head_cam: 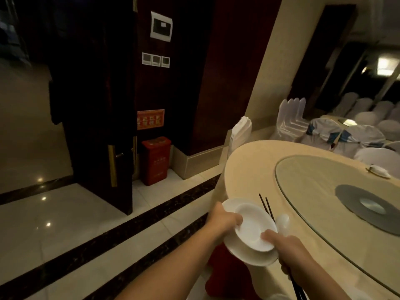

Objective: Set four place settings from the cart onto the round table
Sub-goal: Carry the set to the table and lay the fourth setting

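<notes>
A: What's obscured?
B: chopsticks (pixel 266 206) mid-length hidden behind the plates (pixel 251 252); lower ends cut off at 6 o'clock. white spoon (pixel 283 224) handle hidden behind right hand (pixel 290 250).
A: Surface?
B: surface (pixel 249 169) cut at 3 o'clock. small white item (pixel 378 169) on the far side too blurred to identify.

Dim hall of dark wood panels (pixel 227 72), glossy tiled floor (pixel 54 230), red bin (pixel 155 160), white-covered chairs (pixel 292 118).
</notes>
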Demonstrator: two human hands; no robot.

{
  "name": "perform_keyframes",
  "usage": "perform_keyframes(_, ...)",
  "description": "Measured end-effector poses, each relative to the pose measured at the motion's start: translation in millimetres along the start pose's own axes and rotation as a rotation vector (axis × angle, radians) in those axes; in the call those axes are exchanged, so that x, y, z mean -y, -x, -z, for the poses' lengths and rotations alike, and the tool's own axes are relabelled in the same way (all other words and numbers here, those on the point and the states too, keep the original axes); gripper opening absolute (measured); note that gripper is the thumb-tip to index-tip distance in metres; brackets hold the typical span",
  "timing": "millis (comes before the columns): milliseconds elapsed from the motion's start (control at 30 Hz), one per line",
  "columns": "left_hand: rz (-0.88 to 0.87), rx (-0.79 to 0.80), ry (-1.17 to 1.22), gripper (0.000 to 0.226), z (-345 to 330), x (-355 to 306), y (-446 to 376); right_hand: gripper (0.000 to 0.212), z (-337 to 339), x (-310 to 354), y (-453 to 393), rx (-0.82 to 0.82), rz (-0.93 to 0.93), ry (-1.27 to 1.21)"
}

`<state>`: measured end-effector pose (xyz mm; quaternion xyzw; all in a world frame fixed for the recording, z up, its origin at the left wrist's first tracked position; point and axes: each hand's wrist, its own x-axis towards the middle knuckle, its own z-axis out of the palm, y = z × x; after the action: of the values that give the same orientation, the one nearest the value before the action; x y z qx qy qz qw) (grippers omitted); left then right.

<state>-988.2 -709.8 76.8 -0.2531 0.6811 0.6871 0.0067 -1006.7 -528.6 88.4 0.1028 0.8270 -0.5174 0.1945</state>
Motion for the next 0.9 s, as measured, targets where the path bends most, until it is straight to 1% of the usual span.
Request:
perform_keyframes(133, -0.001, 0.029, -0.010, 0.065, 24.1, -24.8, -56.3, 0.039, -27.4, 37.6, -41.0, -0.019, -0.016, -0.032)
perform_keyframes(200, 0.016, 0.028, -0.009, 0.067, 29.6, -34.8, -85.8, 0.038, -35.8, 53.9, -65.6, -0.018, -0.029, -0.049)
perform_keyframes(333, 0.026, 0.077, -0.054, 0.067, 32.8, -52.4, -154.2, 0.039, -50.1, 79.6, -122.7, -0.043, -0.069, -0.081)
perform_keyframes(433, 0.033, 0.092, -0.069, 0.066, 33.0, -64.4, -213.0, 0.042, -62.1, 97.3, -180.2, -0.045, -0.103, -0.109)
perform_keyframes(500, 0.042, 0.081, -0.102, 0.069, 36.2, -77.9, -255.4, 0.037, -71.6, 115.2, -223.8, -0.032, -0.079, -0.127)
perform_keyframes(567, 0.061, 0.061, -0.123, 0.072, 44.4, -96.4, -296.2, 0.034, -84.5, 140.5, -265.5, -0.017, -0.060, -0.128)
perform_keyframes(767, 0.061, 0.053, -0.140, 0.071, 76.4, -149.7, -416.4, 0.043, -123.3, 220.1, -366.9, -0.017, -0.081, -0.161)
perform_keyframes(900, 0.077, 0.083, -0.149, 0.077, 83.2, -171.2, -504.8, 0.037, -140.9, 263.1, -439.7, -0.041, -0.090, -0.159)
